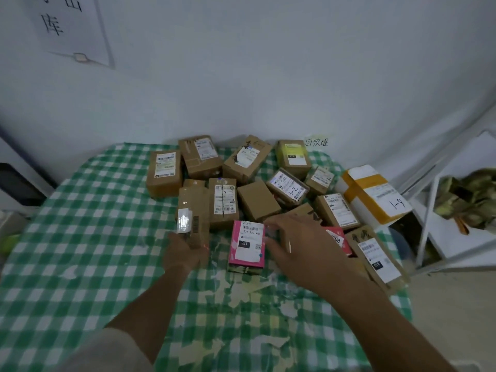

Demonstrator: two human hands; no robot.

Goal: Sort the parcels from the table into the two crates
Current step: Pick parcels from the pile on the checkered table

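1. Head view: your left hand (185,252) is gripping a tall brown parcel (193,214), fingers wrapped round its lower end, holding it upright near the front edge of the pile.
2. Your right hand (300,247) is reaching in with fingers spread and relaxed, gripping nothing; it is hovering just right of the pink parcel (247,244) and partly covering a brown box behind it. Whether the fingertips are touching that box is not clear.
3. The remaining parcels are sitting clustered toward the back and right of the worktop (80,237) on its green checked cloth; a white parcel with orange tape (373,196) is overhanging the right edge.
4. The two crates are not showing in this view, so you are working blind on the drop point.
5. Judgement: you are mid-pick. Be reading the label before lifting; the pink parcel's label is facing up and legible.
6. Be closing the right fingers across the pink parcel's short sides, lifting straight up so neighbours are not dragged.
7. Risk: the red parcel (339,241) under your right wrist may be getting nudged toward the edge.
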